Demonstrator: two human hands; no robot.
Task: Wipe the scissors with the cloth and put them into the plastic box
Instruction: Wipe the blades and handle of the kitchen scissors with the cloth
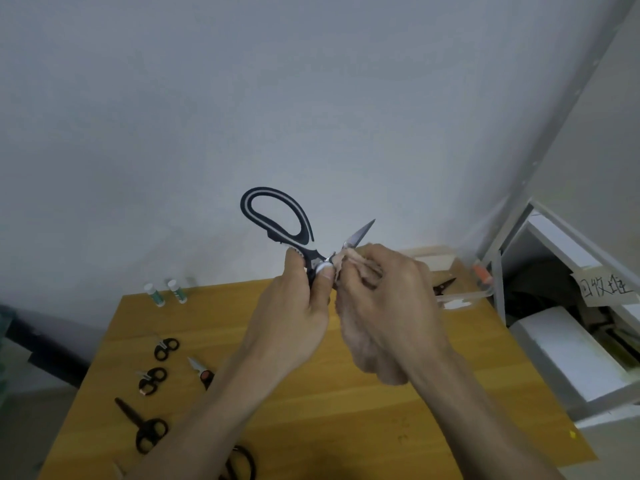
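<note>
Both hands are raised above the yellow wooden table (346,427). The left hand (294,320) grips the large black-and-white-handled kitchen scissors (277,220) near the pivot, handle loop up and to the left. The right hand (384,306) is closed around a crumpled beige cloth (360,265), pressed against the blade; the steel tip (363,232) projects above the cloth, pointing up and right. The clear plastic box (457,289) sits at the table's far right corner (one small dark pair of scissors (444,285) lies inside). Several small black-handled scissors (150,433) lie on the table's left side, well apart from the box. Two white-and-green tubes (166,293) stand at the far left edge.
</note>
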